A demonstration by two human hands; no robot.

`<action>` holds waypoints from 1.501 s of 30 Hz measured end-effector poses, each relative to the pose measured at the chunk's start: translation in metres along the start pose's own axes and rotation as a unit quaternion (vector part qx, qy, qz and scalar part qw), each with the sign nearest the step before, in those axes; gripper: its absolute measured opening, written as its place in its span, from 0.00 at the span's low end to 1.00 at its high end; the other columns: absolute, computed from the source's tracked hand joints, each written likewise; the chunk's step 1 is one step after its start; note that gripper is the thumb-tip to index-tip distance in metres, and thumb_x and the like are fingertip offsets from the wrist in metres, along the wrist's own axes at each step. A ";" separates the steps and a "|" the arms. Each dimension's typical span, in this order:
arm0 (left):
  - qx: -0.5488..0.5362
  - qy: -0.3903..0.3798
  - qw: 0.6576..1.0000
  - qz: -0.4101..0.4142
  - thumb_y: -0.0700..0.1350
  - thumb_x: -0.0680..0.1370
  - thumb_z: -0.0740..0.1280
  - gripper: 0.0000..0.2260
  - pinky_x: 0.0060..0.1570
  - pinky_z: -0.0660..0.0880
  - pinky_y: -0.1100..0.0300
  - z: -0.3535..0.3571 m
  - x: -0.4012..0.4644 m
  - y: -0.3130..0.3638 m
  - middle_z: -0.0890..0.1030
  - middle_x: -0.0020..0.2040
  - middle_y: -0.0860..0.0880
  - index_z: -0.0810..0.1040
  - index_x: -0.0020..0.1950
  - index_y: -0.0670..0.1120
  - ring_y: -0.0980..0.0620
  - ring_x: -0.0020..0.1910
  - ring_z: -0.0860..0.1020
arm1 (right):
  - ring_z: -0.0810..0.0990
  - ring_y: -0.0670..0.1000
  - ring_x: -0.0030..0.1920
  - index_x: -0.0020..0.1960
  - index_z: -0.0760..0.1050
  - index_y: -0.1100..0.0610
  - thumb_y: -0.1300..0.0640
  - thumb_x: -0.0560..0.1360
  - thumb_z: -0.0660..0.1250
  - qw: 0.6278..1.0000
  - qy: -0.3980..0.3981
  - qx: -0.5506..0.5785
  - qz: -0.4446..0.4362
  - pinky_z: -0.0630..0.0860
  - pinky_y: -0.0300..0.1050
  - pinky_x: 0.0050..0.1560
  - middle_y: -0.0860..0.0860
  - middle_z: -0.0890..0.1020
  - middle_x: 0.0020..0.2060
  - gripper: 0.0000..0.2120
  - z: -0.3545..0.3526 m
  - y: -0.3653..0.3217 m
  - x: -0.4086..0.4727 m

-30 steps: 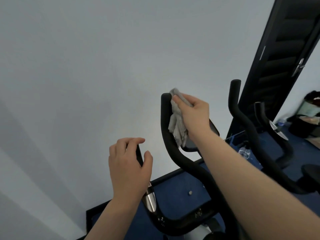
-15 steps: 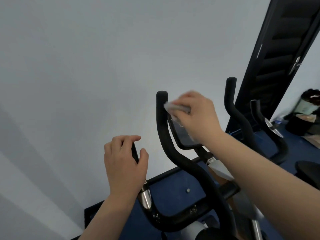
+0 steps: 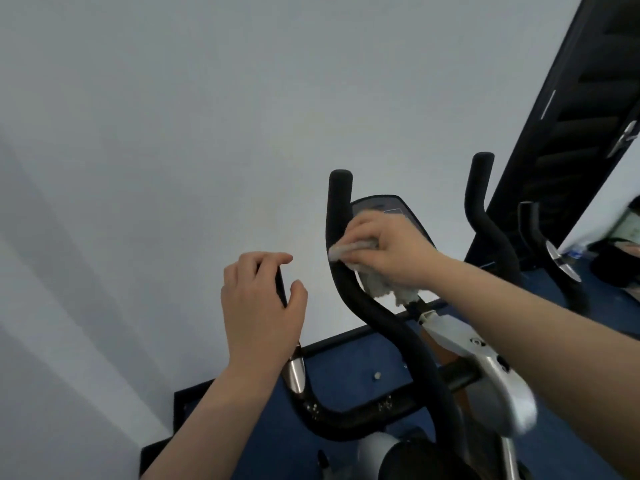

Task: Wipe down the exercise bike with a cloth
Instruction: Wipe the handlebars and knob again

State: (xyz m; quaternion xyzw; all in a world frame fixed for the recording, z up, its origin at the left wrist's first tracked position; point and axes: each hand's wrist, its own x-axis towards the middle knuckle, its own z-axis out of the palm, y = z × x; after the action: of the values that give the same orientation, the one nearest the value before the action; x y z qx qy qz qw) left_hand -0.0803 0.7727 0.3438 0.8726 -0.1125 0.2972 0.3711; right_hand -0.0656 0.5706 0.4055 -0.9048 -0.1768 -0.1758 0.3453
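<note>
The exercise bike's black handlebar (image 3: 391,327) curves up in front of me, with a dark console screen (image 3: 379,204) behind its tall left grip. My right hand (image 3: 391,251) presses a crumpled grey cloth (image 3: 377,284) against the lower part of the console, beside that grip. My left hand (image 3: 259,306) is wrapped around the lower left grip, whose chrome sensor (image 3: 294,374) shows below my palm. The bike's silver stem housing (image 3: 485,372) sits under my right forearm.
A white wall fills the left and top. A black mirror frame (image 3: 568,140) leans at the right, reflecting another handlebar. Blue floor (image 3: 346,368) lies below, with a small pale object on it. Bags sit at the far right.
My right hand has wiped downward with the cloth, from the top of the tall grip to the lower console. The left hand keeps its hold on the lower grip.
</note>
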 end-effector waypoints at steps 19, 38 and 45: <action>-0.144 -0.146 0.979 -0.012 0.51 0.75 0.63 0.12 0.57 0.62 0.70 -0.007 -0.104 0.071 0.71 0.57 0.66 0.75 0.58 0.57 0.67 0.61 0.68 | 0.82 0.49 0.52 0.50 0.84 0.59 0.64 0.69 0.74 0.979 -0.077 0.171 0.084 0.77 0.44 0.58 0.53 0.84 0.49 0.10 -0.003 0.024 -0.075; -0.006 -0.224 0.975 0.001 0.50 0.76 0.59 0.11 0.51 0.66 0.60 0.002 -0.135 0.083 0.77 0.51 0.57 0.77 0.55 0.52 0.59 0.48 0.70 | 0.81 0.42 0.50 0.47 0.85 0.52 0.60 0.69 0.74 0.970 0.106 0.149 0.160 0.77 0.42 0.55 0.46 0.84 0.45 0.07 0.013 -0.007 -0.231; 0.055 -0.264 0.963 0.021 0.54 0.78 0.57 0.13 0.57 0.68 0.57 0.001 -0.132 0.085 0.78 0.50 0.56 0.77 0.57 0.53 0.57 0.49 0.72 | 0.79 0.37 0.47 0.43 0.83 0.43 0.54 0.68 0.75 0.959 -0.157 0.091 0.216 0.74 0.31 0.47 0.38 0.82 0.44 0.07 -0.048 0.000 -0.223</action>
State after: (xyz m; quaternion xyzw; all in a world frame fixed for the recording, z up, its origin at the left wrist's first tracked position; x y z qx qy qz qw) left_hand -0.2206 0.7093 0.3128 0.9366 -0.2080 0.0692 0.2733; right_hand -0.2707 0.4932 0.3408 -0.9024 -0.0447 0.0642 0.4238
